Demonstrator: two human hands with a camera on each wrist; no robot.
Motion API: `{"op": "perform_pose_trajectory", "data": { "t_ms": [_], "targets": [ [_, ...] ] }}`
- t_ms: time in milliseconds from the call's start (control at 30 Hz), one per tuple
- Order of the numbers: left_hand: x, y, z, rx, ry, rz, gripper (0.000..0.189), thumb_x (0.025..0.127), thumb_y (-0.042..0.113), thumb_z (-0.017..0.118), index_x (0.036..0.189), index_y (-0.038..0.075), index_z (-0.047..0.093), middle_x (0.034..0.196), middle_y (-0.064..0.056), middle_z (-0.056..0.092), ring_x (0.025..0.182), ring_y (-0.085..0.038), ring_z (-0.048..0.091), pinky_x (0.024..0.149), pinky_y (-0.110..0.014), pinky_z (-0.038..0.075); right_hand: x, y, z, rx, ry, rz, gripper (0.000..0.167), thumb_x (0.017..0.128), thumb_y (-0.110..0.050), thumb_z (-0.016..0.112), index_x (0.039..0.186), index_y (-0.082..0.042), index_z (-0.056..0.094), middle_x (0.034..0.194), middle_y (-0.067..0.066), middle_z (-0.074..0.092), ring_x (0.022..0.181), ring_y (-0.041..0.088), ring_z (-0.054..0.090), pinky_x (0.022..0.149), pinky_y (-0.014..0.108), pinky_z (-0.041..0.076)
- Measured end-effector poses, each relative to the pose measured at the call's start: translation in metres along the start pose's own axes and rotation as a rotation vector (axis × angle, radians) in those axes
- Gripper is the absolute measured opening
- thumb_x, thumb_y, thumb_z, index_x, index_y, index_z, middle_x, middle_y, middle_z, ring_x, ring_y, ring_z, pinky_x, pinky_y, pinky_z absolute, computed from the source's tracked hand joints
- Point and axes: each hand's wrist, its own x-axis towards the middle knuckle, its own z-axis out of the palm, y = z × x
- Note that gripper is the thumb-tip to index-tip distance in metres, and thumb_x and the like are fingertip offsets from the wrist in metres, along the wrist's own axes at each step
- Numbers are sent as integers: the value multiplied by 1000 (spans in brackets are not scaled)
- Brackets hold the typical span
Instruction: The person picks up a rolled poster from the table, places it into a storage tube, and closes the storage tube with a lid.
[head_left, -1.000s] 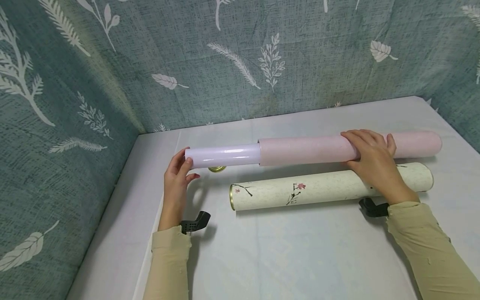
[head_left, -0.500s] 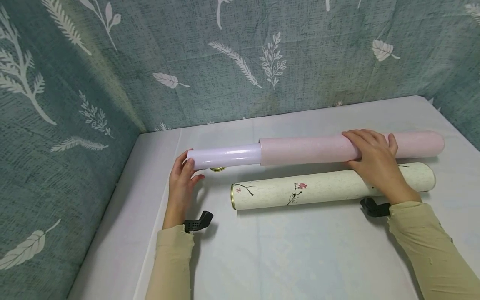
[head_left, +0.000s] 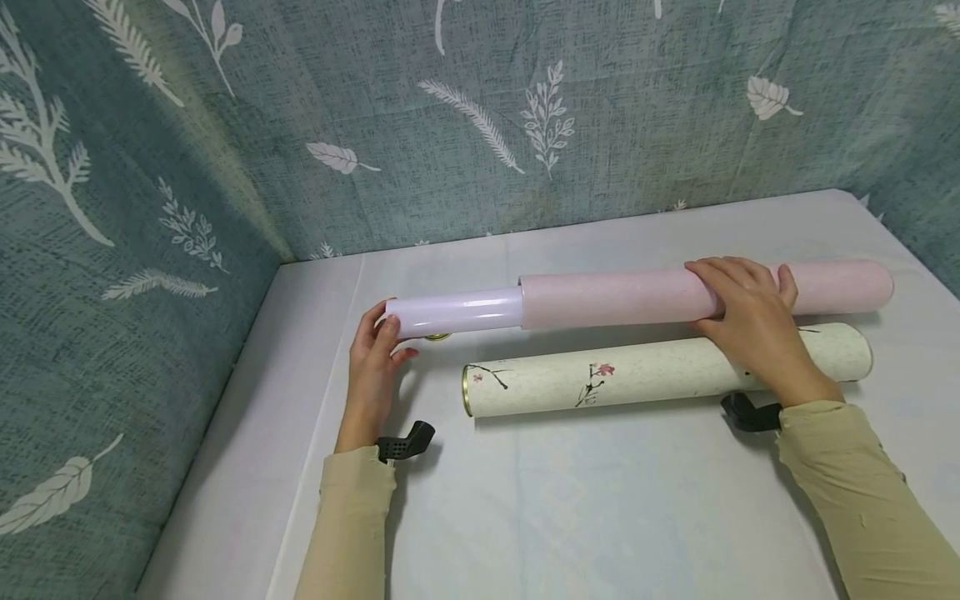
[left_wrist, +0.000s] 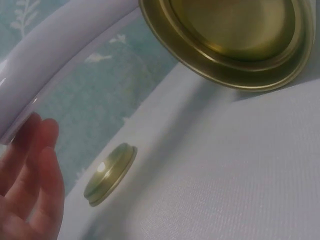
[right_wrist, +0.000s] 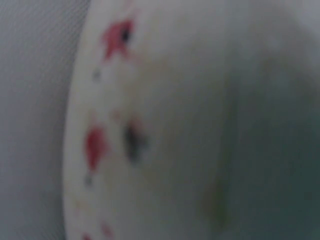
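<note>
A glossy pale-lavender roll (head_left: 457, 312) sticks out of the left end of a long pink tube (head_left: 607, 300). My left hand (head_left: 372, 358) holds the roll's free end, thumb in front and fingers behind. Farther right, my right hand (head_left: 750, 312) grips the pink tube from above. In front of it lies a cream tube (head_left: 660, 372) printed with dark twigs and red blossoms, its gold-coloured end (left_wrist: 235, 30) large in the left wrist view. A small gold lid (left_wrist: 110, 175) rests on the table, mostly hidden under the roll in the head view.
A white cloth covers the table (head_left: 600, 500). Behind and to the left hangs a teal curtain (head_left: 420, 150) with white leaf prints. Close up and blurred, the cream tube's blossoms (right_wrist: 95, 147) fill much of the right wrist view.
My left hand has moved right with the roll's end, and less of the roll shows outside the pink tube. My right hand keeps its place on the pink tube.
</note>
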Motion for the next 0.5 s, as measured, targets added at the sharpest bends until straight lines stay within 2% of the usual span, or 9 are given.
{"op": "perform_pose_trajectory", "data": {
  "t_ms": [233,500],
  "targets": [
    [0,0,5,46,-15,1,44,88,30,56,127,14,43,118,-10,47,95,-21,53,66,-29,48,0,1,1,6,5,-11,69,64,-6,78,126,-14,49,126,10,47,121,32,31,97,60,-5],
    [1,0,8,94,6,1,45,87,34,58,126,15,44,117,-10,49,94,-22,53,66,-28,48,0,1,0,5,-1,-7,69,65,-7,77,127,-14,48,127,11,46,121,33,30,97,60,-5]
  ]
}}
